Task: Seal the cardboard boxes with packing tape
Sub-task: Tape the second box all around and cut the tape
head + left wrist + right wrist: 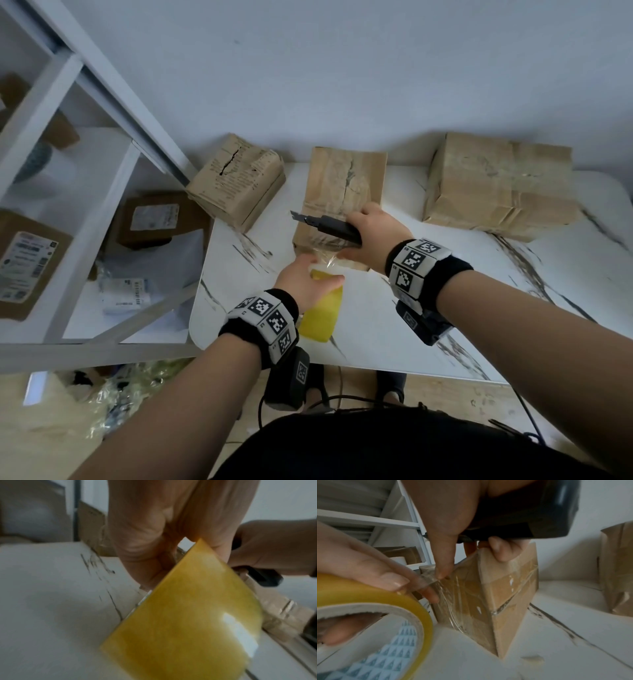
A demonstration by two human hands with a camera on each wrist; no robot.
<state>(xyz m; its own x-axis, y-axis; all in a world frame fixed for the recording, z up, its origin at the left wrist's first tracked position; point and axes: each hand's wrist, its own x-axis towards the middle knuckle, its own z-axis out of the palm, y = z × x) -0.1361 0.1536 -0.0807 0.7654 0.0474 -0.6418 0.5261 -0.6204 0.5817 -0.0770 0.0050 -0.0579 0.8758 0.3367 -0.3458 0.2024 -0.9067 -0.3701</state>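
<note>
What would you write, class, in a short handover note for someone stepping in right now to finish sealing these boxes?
Left hand: grips the yellow tape roll low over the table, a clear strip running to the middle box.
Right hand: holds a black utility knife, blade out, while its fingers press the tape onto that box's near end.
Boxes: three on the table; the left box has a torn top, the right box sits apart.
Done: tape lies along the middle box.
Left: cut the strip from the roll, smooth it down, then check the other two boxes; their seals cannot be judged.
</note>
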